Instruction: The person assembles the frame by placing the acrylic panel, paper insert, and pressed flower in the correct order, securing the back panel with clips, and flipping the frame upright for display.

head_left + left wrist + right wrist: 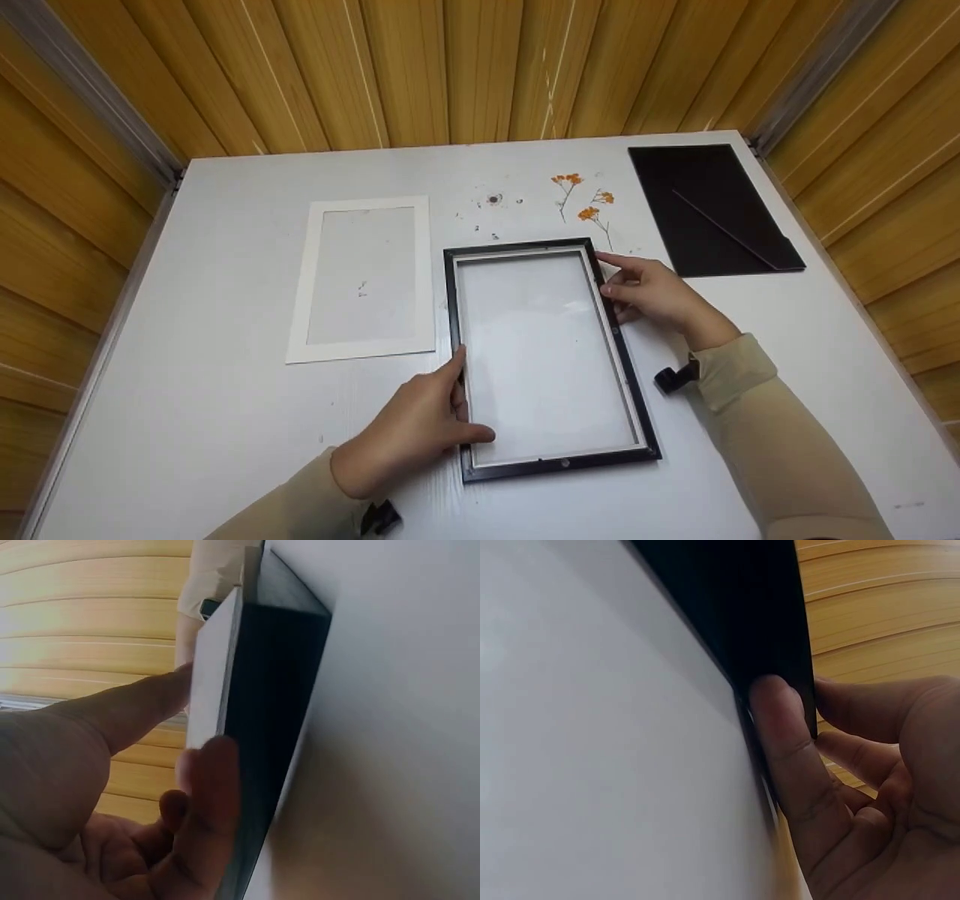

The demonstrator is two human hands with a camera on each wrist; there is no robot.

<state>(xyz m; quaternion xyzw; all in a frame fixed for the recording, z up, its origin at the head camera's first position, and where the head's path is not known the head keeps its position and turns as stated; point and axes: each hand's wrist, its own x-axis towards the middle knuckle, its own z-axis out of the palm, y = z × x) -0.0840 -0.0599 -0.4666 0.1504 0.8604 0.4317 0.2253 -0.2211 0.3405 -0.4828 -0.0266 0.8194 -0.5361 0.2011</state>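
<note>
A black picture frame [630, 375] with a pale inner lip and a clear pane lies on the white table between the two hands. My left hand [416, 420] holds its left side low down, thumb reaching over the inner edge. In the left wrist view a fingertip [217, 765] rests against the frame's dark side wall [274, 675]. At the upper right side, my right hand [652, 292] holds the frame with index finger and thumb. In the right wrist view one finger [780, 720] presses on the dark side wall [735, 607].
Left of the frame lies a white mat board [371, 350] with a rectangular window. Dried orange flower sprigs [591, 214] lie beyond it, beside small dark marks [493, 199]. A black backing board [697, 217] with a slanting strip lies at the back right. Wood-panelled walls [480, 67] surround the table.
</note>
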